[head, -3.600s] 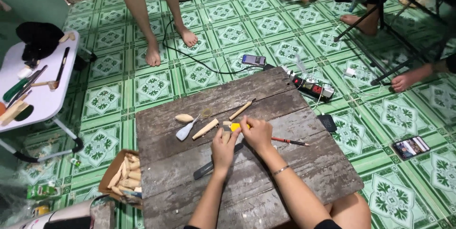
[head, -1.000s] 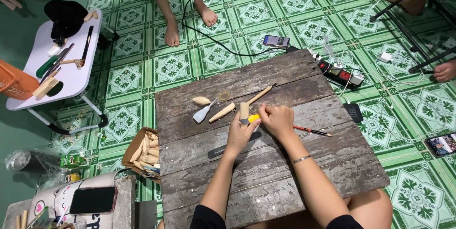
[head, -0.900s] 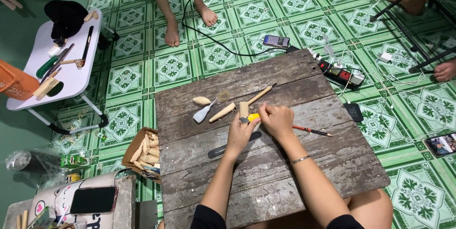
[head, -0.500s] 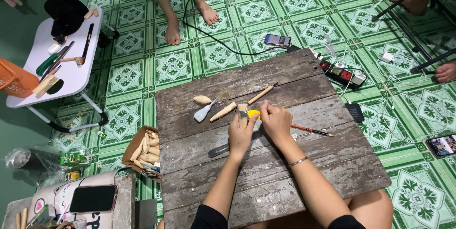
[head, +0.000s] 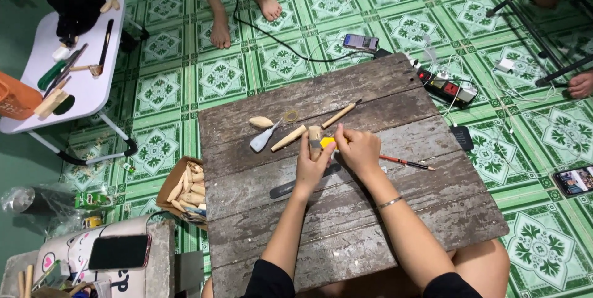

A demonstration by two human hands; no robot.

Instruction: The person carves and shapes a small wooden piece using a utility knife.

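Basically: left hand [head: 312,165] gripped small wooden piece [head: 315,135] upright over tabletop [head: 346,211]; right hand [head: 358,150] pinched yellow-handled knife [head: 327,142] against it. Blade worked close to left fingers; could have slipped and cut. Pencil [head: 404,162] lay just beside.

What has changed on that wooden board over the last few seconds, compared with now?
Very little. The left hand still holds the small pale wooden piece, and the right hand keeps the yellow-handled tool against it. The spoon-shaped carving, wooden stick, red pencil and dark flat file lie where they were; only the camera shifted.
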